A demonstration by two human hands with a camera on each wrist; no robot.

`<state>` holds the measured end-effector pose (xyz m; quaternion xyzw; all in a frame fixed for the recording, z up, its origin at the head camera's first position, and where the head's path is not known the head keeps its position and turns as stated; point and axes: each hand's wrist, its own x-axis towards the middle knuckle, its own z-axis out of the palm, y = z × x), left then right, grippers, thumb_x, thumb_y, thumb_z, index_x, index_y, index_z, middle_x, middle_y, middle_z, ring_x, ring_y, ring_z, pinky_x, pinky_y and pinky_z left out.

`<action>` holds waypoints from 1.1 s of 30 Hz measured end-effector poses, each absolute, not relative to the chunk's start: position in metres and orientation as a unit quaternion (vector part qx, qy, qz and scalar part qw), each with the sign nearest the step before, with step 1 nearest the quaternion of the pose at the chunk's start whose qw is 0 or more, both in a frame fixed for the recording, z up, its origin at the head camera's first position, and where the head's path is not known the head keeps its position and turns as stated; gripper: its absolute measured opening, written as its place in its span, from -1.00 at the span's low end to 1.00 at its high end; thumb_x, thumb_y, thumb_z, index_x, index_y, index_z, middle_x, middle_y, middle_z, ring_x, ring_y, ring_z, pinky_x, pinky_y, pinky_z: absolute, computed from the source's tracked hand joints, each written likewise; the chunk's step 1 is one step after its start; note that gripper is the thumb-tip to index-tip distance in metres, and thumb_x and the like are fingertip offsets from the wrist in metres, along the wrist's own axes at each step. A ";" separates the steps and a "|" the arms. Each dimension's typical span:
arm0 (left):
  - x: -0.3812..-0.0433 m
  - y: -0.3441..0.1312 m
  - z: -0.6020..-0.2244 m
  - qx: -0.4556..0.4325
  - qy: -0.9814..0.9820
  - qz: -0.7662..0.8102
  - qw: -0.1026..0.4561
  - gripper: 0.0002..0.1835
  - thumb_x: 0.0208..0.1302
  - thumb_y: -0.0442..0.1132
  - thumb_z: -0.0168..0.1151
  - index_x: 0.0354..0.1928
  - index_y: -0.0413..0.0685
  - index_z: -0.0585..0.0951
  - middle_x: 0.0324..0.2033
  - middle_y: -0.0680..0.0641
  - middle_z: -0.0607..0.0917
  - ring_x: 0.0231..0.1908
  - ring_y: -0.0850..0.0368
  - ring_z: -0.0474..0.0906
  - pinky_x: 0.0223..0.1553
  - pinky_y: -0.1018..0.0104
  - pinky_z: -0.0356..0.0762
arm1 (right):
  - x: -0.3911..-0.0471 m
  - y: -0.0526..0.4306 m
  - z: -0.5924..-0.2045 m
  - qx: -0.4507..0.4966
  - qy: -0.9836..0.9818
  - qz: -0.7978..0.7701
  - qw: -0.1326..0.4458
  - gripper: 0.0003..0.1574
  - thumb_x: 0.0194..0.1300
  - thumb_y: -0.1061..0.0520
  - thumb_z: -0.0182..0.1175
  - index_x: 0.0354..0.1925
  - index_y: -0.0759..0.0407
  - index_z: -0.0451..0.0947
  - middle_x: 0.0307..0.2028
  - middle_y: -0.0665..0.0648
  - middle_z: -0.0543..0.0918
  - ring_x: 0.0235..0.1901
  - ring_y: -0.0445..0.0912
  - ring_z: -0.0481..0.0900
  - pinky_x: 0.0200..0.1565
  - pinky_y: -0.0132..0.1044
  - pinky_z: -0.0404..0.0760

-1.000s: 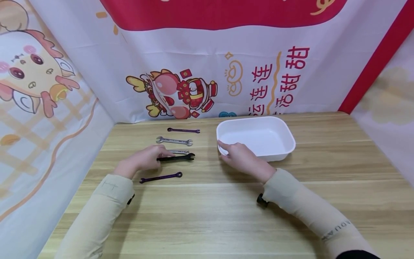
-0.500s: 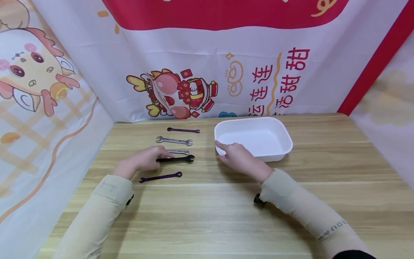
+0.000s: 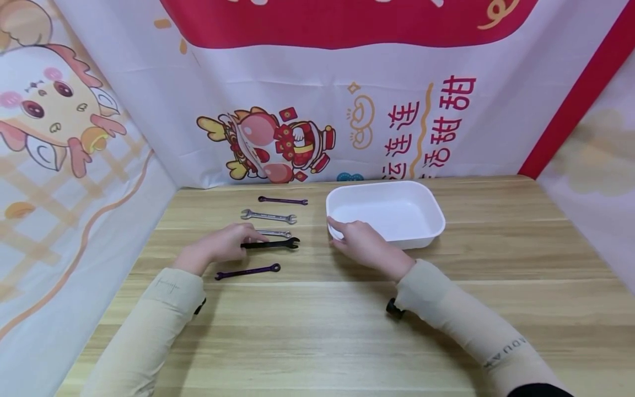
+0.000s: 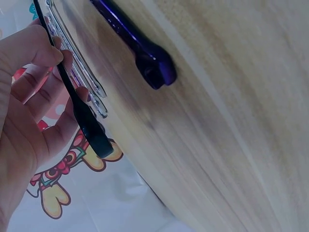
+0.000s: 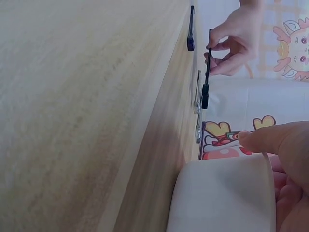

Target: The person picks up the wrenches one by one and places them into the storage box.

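Thumb and fingers of my left hand (image 3: 229, 242) pinch a black open-end wrench (image 3: 280, 243), its free jaw end pointing right. In the left wrist view the black wrench (image 4: 89, 128) is raised above the wood, slanting across the fingers. Nearer me lies a purple combination wrench (image 3: 248, 272). Just behind the held one is a small silver wrench (image 3: 275, 233), partly hidden by the hand. My right hand (image 3: 367, 245) grips the near left corner of a white plastic tray (image 3: 392, 214); the right wrist view shows its thumb over the tray's rim (image 5: 265, 157).
A double open-end silver wrench (image 3: 269, 216) and another purple wrench (image 3: 283, 200) lie farther back on the wooden table (image 3: 307, 331). A printed cloth (image 3: 297, 71) hangs along the table's back edge, with more cloth at both sides.
The white tray has slid a little to the left along with my right hand. My left hand stays almost in place with the black wrench.
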<state>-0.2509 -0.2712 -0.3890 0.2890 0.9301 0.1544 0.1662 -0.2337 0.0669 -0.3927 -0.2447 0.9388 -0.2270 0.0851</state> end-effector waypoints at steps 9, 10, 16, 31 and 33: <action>-0.249 -0.270 -0.387 0.289 0.931 0.152 0.165 -0.36 0.05 -0.62 0.25 0.24 -0.16 0.66 -0.13 -0.10 0.62 -0.19 -0.03 0.49 -0.17 0.16 0.55 | -0.232 0.064 -0.394 -0.251 0.937 -0.228 0.084 -0.19 0.47 0.07 0.25 0.54 0.21 0.23 -0.66 0.05 0.48 -0.73 -0.19 0.35 -0.62 -0.40 0.37; -0.249 -0.270 -0.387 0.288 0.931 0.152 0.165 -0.36 0.05 -0.62 0.25 0.24 -0.15 0.66 -0.13 -0.10 0.62 -0.19 -0.03 0.50 -0.17 0.16 0.54 | -0.232 0.063 -0.394 -0.252 0.937 -0.228 0.084 -0.19 0.47 0.07 0.25 0.54 0.22 0.23 -0.65 0.04 0.48 -0.73 -0.19 0.35 -0.62 -0.40 0.38; -0.248 -0.270 -0.386 0.286 0.932 0.151 0.166 -0.37 0.07 -0.63 0.23 0.25 -0.13 0.66 -0.13 -0.10 0.62 -0.22 -0.02 0.48 -0.22 0.19 0.52 | -0.233 0.060 -0.394 -0.249 0.938 -0.223 0.094 -0.15 0.47 0.07 0.25 0.57 0.19 0.17 -0.60 0.05 0.52 -0.67 -0.16 0.40 -0.58 -0.37 0.44; -0.248 -0.269 -0.385 0.287 0.933 0.151 0.159 -0.36 0.06 -0.63 0.23 0.25 -0.15 0.66 -0.08 -0.14 0.63 -0.18 -0.03 0.50 -0.19 0.18 0.55 | -0.226 0.062 -0.397 -0.277 0.949 -0.134 0.076 0.03 0.45 -0.06 0.26 0.63 0.14 -0.02 0.42 0.30 0.38 0.32 0.13 0.47 0.22 0.03 0.54; -0.248 -0.269 -0.384 0.287 0.932 0.153 0.157 -0.36 0.06 -0.63 0.22 0.24 -0.15 0.66 -0.06 -0.14 0.63 -0.18 -0.03 0.50 -0.19 0.18 0.55 | -0.226 0.064 -0.396 -0.278 0.948 -0.134 0.072 0.02 0.45 -0.07 0.27 0.63 0.12 -0.02 0.44 0.29 0.36 0.34 0.13 0.45 0.23 0.04 0.53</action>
